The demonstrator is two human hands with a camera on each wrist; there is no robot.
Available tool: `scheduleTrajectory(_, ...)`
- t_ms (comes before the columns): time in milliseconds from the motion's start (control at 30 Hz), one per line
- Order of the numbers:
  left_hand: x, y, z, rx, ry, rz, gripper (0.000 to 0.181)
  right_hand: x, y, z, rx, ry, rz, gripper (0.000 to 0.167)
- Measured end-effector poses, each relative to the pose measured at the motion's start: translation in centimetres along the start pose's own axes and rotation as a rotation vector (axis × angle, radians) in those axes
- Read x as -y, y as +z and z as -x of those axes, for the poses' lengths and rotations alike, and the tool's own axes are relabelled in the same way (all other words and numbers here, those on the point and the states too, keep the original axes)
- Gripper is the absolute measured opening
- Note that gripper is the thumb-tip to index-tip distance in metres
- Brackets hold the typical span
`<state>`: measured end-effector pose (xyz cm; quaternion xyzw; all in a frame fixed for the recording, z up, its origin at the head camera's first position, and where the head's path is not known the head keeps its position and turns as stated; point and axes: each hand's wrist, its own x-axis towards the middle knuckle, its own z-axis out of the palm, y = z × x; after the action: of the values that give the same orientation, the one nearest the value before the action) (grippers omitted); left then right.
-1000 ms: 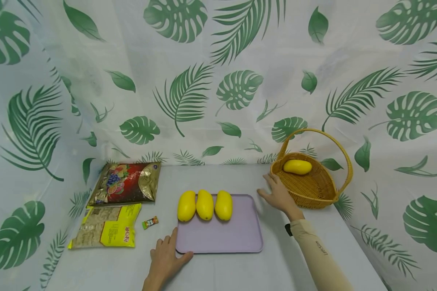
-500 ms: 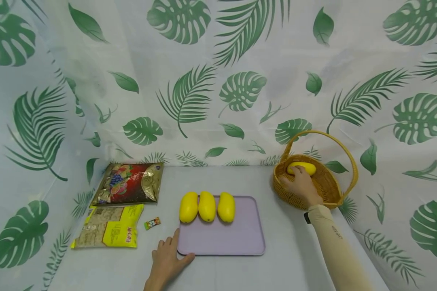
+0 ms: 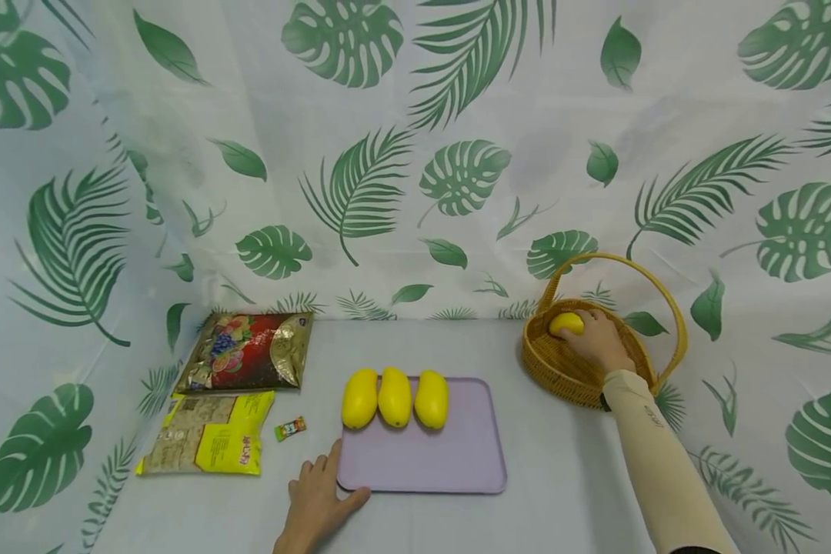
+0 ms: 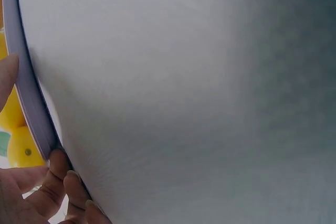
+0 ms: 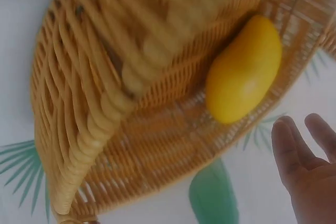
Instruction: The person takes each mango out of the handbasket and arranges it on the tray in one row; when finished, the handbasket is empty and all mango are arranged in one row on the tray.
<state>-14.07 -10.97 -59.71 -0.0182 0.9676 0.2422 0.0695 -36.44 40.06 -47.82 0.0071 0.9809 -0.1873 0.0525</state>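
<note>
My left hand (image 3: 316,496) rests at the near left corner of the lilac tray (image 3: 422,469), index finger along its left edge and thumb at its front edge. In the left wrist view, fingertips (image 4: 58,161) touch the tray's rim (image 4: 37,111). Three yellow mangoes (image 3: 395,398) lie side by side at the tray's far left. My right hand (image 3: 599,342) reaches into the wicker basket (image 3: 561,383), over the right part of another mango (image 3: 566,323). The right wrist view shows that mango (image 5: 244,72) whole, with the right hand's fingers extended and apart from it.
On the left lie a red and gold packet (image 3: 249,350) with fruit printed on it and a yellow packet (image 3: 211,433). A small wrapped candy (image 3: 291,428) sits between them and the tray. The basket's tall handle (image 3: 654,281) arches over it. Leaf-printed cloth (image 3: 388,254) hangs behind.
My right hand has moved from beside the basket's left rim into the basket and over the right part of the mango there. The left hand stays at the tray corner.
</note>
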Motion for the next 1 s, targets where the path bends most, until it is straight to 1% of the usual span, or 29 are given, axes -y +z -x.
scheduleTrajectory(133,0.1,0.2,-0.2,-0.003,-0.003,0.000,0.103,-0.8,-0.2,-0.9,0.014,0.031,0.009,0.078)
scheduleTrajectory(233,0.1,0.2,-0.2,-0.011,-0.005,-0.005,0.103,-1.4,-0.3,-1.4,0.021,0.034,0.022,0.078)
scheduleTrajectory(433,0.1,0.1,-0.3,0.018,-0.029,-0.018,0.105,-2.2,-0.6,-2.1,0.049,0.030,0.021,0.078)
scheduleTrajectory(600,0.1,-0.1,-0.4,0.026,-0.032,-0.015,0.105,-3.0,-0.9,-2.5,0.107,0.062,0.022,0.080)
scheduleTrajectory(667,0.1,-0.1,-0.4,0.025,-0.032,-0.015,0.105,-3.1,-1.0,-2.6,0.136,0.080,0.015,0.082)
scheduleTrajectory(833,0.1,0.0,-0.4,0.035,-0.047,-0.014,0.105,-3.1,-1.2,-3.2,0.200,0.092,0.011,0.085)
scheduleTrajectory(1000,0.1,0.1,-0.4,0.036,-0.049,-0.007,0.104,-3.2,-1.4,-3.6,0.222,0.086,0.021,0.084)
